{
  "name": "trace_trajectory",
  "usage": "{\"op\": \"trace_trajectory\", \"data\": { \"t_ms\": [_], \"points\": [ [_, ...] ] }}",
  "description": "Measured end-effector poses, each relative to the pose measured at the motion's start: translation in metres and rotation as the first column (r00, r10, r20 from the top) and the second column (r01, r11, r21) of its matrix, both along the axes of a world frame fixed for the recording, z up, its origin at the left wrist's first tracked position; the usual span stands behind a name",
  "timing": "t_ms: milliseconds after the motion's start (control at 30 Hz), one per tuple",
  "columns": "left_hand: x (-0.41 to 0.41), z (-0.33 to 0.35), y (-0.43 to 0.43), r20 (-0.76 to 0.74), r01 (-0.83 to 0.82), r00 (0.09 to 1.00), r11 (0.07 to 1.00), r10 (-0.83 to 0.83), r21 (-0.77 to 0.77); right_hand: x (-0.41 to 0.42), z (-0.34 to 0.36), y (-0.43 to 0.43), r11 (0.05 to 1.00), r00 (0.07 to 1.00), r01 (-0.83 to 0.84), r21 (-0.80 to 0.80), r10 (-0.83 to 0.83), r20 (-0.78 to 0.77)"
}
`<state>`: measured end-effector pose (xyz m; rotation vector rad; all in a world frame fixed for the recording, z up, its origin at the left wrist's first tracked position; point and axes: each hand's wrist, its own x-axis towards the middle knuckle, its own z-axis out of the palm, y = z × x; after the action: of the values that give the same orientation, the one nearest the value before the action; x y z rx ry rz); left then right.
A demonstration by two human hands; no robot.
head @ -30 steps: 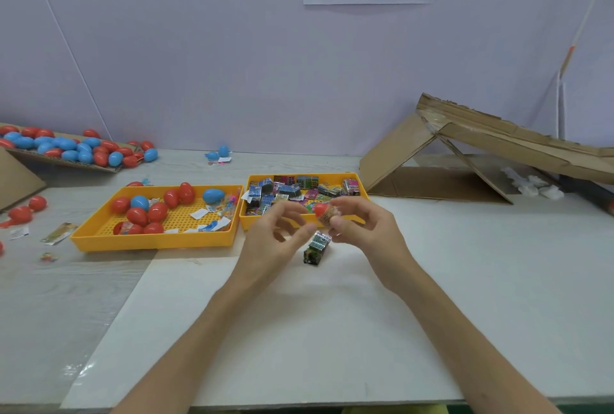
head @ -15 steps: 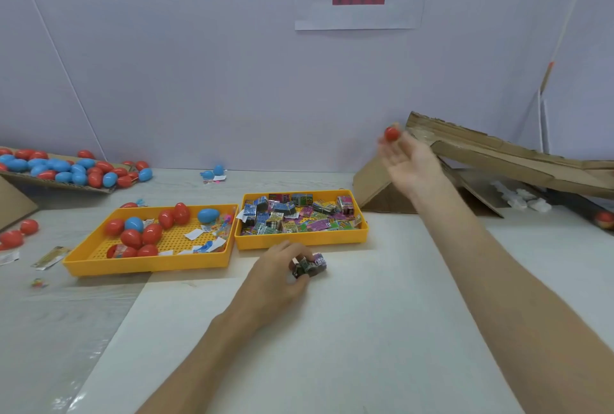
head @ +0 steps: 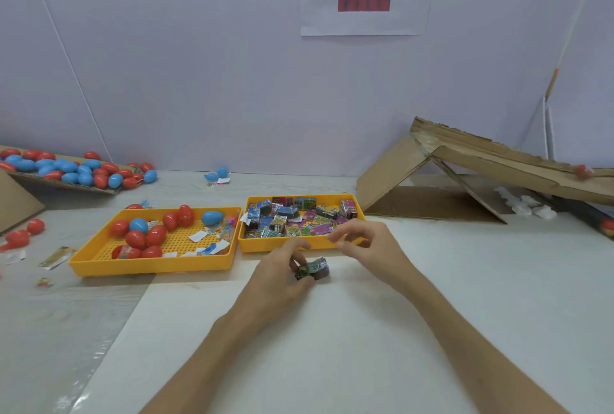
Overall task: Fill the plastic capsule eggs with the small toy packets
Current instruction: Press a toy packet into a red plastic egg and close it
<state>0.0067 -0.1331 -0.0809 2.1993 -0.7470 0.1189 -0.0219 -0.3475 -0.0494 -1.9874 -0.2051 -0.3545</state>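
While the left hand (head: 282, 277) rests on the white table (head: 432, 314) just in front of the packet tray (head: 255, 246), a small toy packet (head: 315, 268) is pinched between its thumb and fingers, low against the tabletop. The right hand (head: 372, 247) is held over the near rim of the packet tray, its fingers loosely curled and nothing grasped. Just left of the packet tray, a second yellow tray (head: 149, 264) is seen with red and blue capsule eggs (head: 143, 237) in it. Right of the packet tray a cardboard ramp (head: 481, 161) is propped, and one red egg (head: 580, 170) is seen on its slope.
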Motion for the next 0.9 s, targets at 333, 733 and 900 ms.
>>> {"op": "trace_trajectory", "data": {
  "t_ms": [333, 733, 900],
  "points": [
    [0.003, 0.001, 0.002, 0.015, 0.033, 0.999, 0.998, -0.032, -0.049, -0.001, -0.018, 0.014, 0.925, 0.994, -0.076, -0.372, 0.101, 0.048],
    [0.006, 0.002, 0.004, -0.006, 0.035, 0.999, 0.999, -0.036, -0.030, 0.000, -0.014, 0.008, 0.945, 0.994, -0.104, -0.309, 0.110, 0.002],
    [0.007, 0.002, 0.006, -0.006, 0.031, 0.999, 0.999, -0.031, -0.033, 0.001, -0.010, 0.006, 0.929, 0.995, -0.094, -0.359, 0.104, 0.007]
  ]
}}
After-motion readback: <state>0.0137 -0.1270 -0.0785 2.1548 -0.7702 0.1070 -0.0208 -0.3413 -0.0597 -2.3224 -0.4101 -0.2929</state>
